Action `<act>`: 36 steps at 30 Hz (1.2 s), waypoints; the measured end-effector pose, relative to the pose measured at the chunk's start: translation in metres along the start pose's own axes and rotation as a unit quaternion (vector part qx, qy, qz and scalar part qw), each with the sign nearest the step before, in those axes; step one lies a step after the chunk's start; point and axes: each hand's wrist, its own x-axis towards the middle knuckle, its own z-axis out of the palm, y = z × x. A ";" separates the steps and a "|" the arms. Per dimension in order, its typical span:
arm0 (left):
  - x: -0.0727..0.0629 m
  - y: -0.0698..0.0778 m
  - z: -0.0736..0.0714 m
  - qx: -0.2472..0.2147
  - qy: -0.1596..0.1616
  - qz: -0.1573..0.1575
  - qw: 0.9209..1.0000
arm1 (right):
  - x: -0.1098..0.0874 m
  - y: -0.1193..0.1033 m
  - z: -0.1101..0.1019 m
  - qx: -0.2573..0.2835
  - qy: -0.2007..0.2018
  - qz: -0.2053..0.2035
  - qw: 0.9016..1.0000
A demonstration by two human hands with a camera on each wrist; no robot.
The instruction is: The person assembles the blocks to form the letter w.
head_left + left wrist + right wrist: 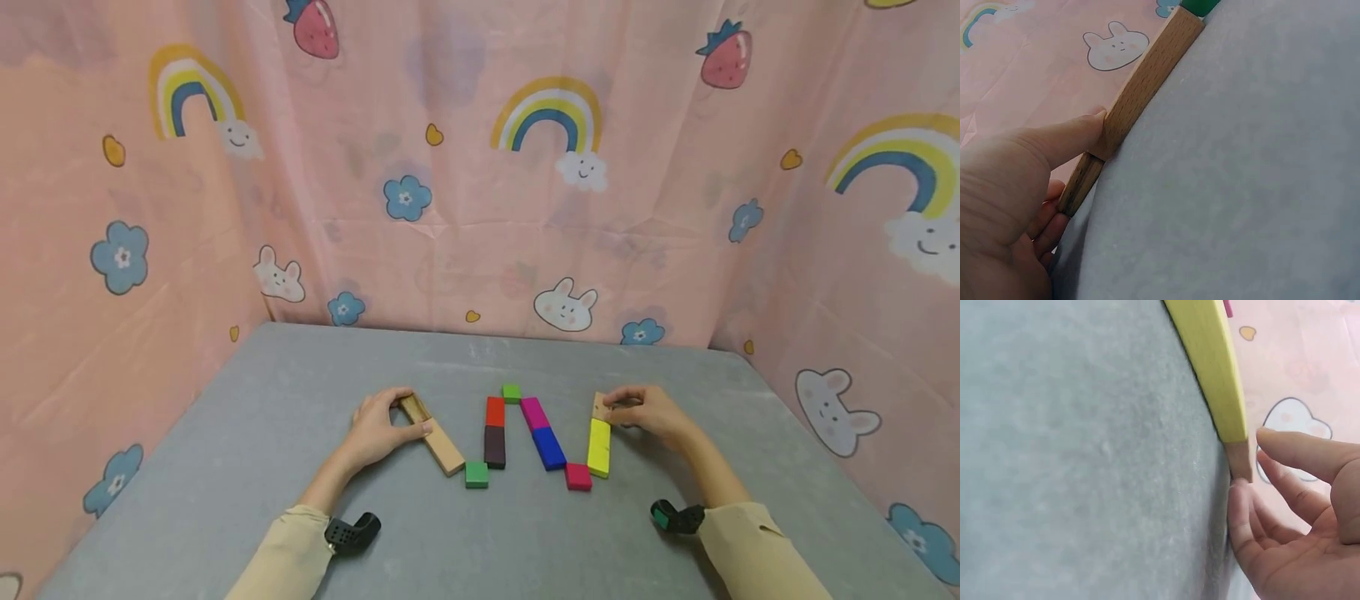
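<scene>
My left hand (375, 429) holds the wooden end of a zigzag row of blocks, its thumb on a long pale wooden block (445, 452) and its fingers round the far end of a shorter, darker wooden block (1082, 181). At the row's right end, my right hand (651, 414) has its fingertips on a small wooden block (1239, 457). Its thumb is beside the yellow block (598, 447), which butts against that wooden one. Between the hands lie a green block (476, 475), dark brown block (494, 447), red block (495, 411), and blue block (548, 448).
A light green block (512, 393) tops the middle peak, beside a magenta block (534, 412). Closer to me, a crimson block (578, 477) joins the blue and yellow ones. The grey table (420, 542) is bordered by a pink printed curtain (480, 250).
</scene>
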 end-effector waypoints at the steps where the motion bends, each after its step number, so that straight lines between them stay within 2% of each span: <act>1: -0.001 0.000 0.000 0.000 0.000 -0.001 1.000 | -0.002 0.000 0.000 0.000 0.000 -0.003 1.000; 13: 0.008 0.000 -0.002 -0.006 -0.003 -0.002 1.000 | -0.039 -0.008 -0.004 -0.002 0.034 -0.031 0.999; 17: 0.013 0.000 -0.007 0.008 0.004 0.025 1.000 | -0.050 -0.009 -0.005 -0.023 0.050 -0.030 0.998; 20: 0.013 0.004 -0.011 0.042 0.004 0.054 0.998 | -0.058 -0.011 -0.005 -0.050 0.069 -0.021 0.996; 24: 0.004 0.015 -0.016 0.107 -0.003 0.090 0.990 | -0.067 -0.011 -0.003 -0.080 0.093 -0.023 0.992; 29: -0.014 0.028 -0.022 0.188 0.002 0.138 0.972 | -0.075 -0.013 0.006 -0.136 0.145 -0.054 0.979; 32: -0.025 0.032 -0.024 0.216 0.011 0.155 0.964 | -0.079 -0.014 0.010 -0.163 0.177 -0.075 0.968; 36: -0.037 0.034 -0.026 0.232 0.039 0.164 0.958 | -0.082 -0.016 0.013 -0.186 0.205 -0.087 0.957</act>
